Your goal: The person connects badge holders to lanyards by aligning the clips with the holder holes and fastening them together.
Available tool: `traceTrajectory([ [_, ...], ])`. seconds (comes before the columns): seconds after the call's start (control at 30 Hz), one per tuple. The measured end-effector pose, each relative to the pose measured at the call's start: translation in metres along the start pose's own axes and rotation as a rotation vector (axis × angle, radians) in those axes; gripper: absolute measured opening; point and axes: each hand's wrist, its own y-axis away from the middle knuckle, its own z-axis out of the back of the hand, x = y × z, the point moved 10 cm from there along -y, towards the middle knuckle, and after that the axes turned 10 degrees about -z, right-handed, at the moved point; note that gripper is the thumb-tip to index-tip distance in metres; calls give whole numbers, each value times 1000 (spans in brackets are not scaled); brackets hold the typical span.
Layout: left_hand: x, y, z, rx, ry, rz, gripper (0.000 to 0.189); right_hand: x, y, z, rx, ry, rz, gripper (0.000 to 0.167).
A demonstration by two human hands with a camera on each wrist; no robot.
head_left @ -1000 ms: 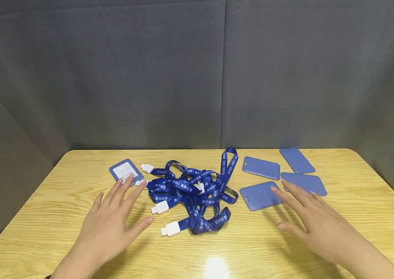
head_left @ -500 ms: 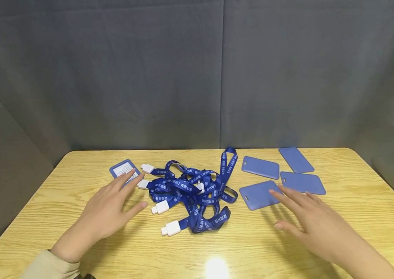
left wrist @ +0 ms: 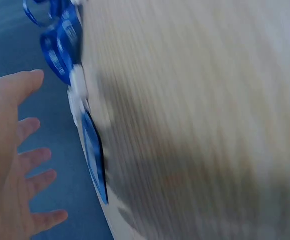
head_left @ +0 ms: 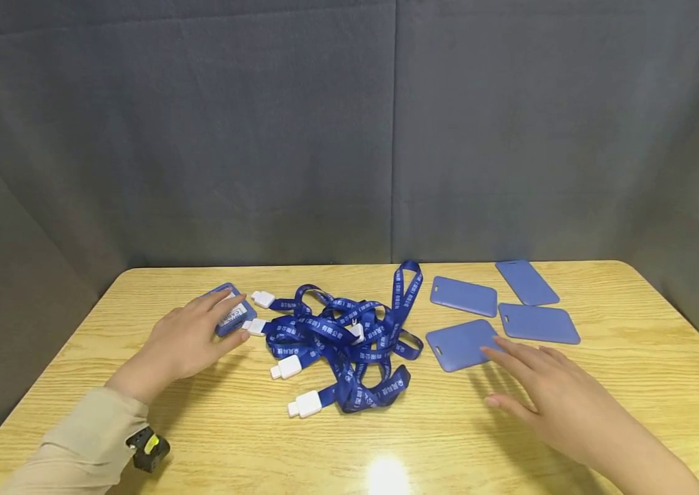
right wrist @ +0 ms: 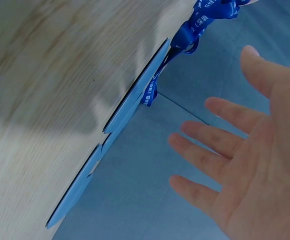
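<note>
My left hand (head_left: 185, 340) hovers above the table, fingers apart, close to a blue-framed badge holder (head_left: 231, 315) with a white printed insert; the fingers hide part of it in the head view. In the left wrist view, that hand (left wrist: 9, 145) has nothing in its grasp and the badge holder (left wrist: 93, 155) lies on the tabletop. A tangle of blue printed lanyards (head_left: 339, 330) with white clips (head_left: 306, 404) occupies the middle. My right hand (head_left: 556, 399) hangs with spread fingers just in front of a blue card holder (head_left: 462, 346); the right wrist view shows its palm (right wrist: 255, 165) bare.
Behind that card holder lie three more blue card holders, one at the back left (head_left: 464, 296), one at the far back (head_left: 527, 282) and one at the right (head_left: 539, 323). The wooden table (head_left: 448, 454) ends at a dark grey curtain (head_left: 262, 137).
My left hand has moved forward and slightly left, over the framed badge holder, bringing its sleeve and wrist camera into view. The right hand stays almost in place, and the lanyards have not moved.
</note>
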Motion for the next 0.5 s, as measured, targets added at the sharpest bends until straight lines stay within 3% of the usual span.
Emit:
traceTrajectory([
  [0.2,26,-8,-2,36,11,20,59,3,0,-1,10,8,8,57],
  [0.5,40,-21,-10,171,265,-15,80,3,-1,0,-15,7,17,58],
])
